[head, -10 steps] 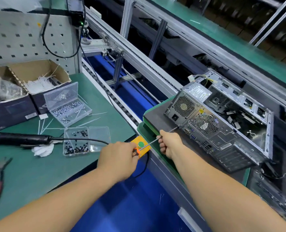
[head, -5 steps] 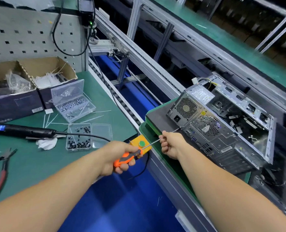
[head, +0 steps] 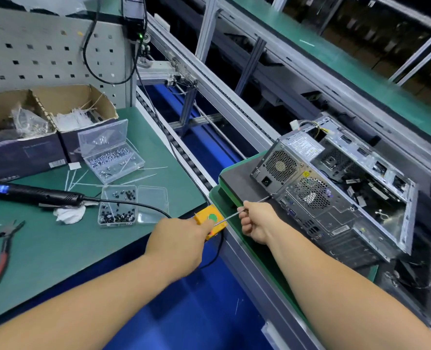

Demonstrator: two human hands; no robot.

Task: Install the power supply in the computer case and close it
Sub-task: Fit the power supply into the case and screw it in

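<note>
At the conveyor edge, the computer case (head: 335, 193) lies open with the power supply (head: 285, 165) seated at its rear corner; the right hand (head: 257, 221) pinches the screwdriver (head: 229, 217) shaft, the left hand (head: 181, 238) curls around its handle. If the tip slips, it could strip the screw.

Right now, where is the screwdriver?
In the head view, the screwdriver sits low in the middle, held by both hands, its tip touching the computer case below the power supply.
</note>
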